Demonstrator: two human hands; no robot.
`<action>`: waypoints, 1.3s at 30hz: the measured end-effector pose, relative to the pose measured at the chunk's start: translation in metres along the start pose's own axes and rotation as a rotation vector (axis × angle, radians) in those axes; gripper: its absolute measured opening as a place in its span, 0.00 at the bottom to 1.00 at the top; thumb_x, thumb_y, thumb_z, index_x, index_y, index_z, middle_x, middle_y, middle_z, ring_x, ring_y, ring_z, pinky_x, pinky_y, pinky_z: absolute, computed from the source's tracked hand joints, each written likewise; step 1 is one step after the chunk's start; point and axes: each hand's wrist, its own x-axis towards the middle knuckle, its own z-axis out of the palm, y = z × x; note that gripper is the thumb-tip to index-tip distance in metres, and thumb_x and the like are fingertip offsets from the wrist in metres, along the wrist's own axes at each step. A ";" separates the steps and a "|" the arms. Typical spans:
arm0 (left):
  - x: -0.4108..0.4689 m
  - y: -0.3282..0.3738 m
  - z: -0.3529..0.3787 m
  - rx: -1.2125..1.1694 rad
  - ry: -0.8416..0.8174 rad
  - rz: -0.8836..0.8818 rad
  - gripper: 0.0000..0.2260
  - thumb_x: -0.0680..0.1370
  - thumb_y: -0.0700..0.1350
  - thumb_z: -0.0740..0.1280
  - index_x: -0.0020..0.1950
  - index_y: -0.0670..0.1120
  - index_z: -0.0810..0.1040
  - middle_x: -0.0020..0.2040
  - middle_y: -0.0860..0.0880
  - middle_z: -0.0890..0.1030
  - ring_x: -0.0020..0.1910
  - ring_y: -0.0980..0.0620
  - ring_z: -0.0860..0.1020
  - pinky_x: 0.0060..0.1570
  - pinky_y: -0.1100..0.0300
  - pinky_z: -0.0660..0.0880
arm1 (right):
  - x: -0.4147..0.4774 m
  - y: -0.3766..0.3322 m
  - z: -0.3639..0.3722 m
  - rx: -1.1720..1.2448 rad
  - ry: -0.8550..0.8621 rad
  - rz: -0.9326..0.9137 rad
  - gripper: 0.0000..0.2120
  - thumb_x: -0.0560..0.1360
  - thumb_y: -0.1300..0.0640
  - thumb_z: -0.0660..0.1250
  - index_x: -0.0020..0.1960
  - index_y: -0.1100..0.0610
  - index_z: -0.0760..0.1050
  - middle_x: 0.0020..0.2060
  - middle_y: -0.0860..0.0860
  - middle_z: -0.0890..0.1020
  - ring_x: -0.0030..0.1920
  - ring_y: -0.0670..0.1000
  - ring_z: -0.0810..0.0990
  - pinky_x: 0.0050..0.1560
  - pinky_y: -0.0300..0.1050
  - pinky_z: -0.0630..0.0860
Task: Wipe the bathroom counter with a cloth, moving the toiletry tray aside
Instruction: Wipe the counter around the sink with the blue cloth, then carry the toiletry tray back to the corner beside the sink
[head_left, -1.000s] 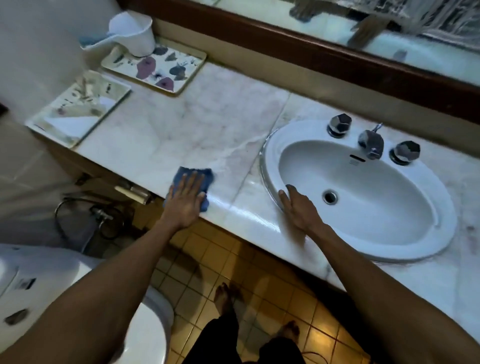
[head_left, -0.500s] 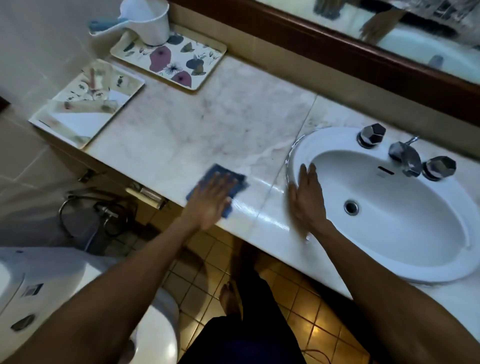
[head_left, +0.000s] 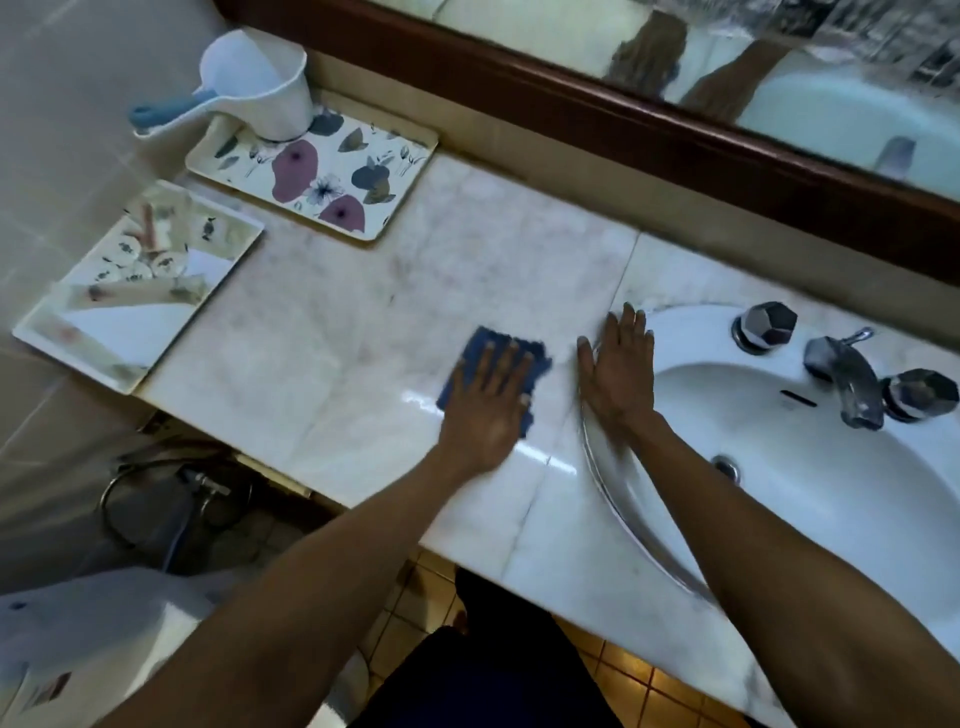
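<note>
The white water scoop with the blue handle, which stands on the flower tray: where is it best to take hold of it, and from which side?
Probably the blue handle of the water scoop. It sticks out to the left, past the flower tray, toward the wall, with free space around it. Come from the front left and close the fingers around it. The scoop stands upright, so lift it straight up.

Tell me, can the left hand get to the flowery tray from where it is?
Probably yes. The left hand presses the blue cloth flat, and only bare counter lies between it and the flowery tray. It would need a stretch.
</note>
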 end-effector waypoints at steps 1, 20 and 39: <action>-0.005 -0.005 0.001 -0.004 -0.037 0.082 0.23 0.86 0.50 0.52 0.82 0.47 0.57 0.82 0.47 0.57 0.82 0.45 0.51 0.77 0.40 0.51 | 0.015 -0.002 -0.002 -0.024 -0.020 -0.002 0.31 0.83 0.44 0.49 0.79 0.64 0.53 0.80 0.60 0.51 0.80 0.58 0.46 0.79 0.54 0.42; 0.104 -0.136 -0.089 -0.308 -0.012 -0.196 0.19 0.84 0.52 0.54 0.71 0.46 0.74 0.70 0.45 0.76 0.69 0.42 0.73 0.68 0.46 0.69 | 0.082 -0.058 0.005 0.252 0.025 0.136 0.26 0.83 0.45 0.52 0.72 0.60 0.67 0.75 0.62 0.65 0.76 0.61 0.61 0.75 0.58 0.58; -0.134 -0.358 -0.193 -0.348 0.594 -1.192 0.20 0.81 0.47 0.64 0.72 0.43 0.71 0.70 0.38 0.69 0.70 0.39 0.68 0.69 0.49 0.67 | 0.135 -0.399 0.049 0.458 -0.256 -0.454 0.16 0.83 0.51 0.56 0.56 0.62 0.75 0.52 0.61 0.83 0.54 0.62 0.80 0.47 0.44 0.67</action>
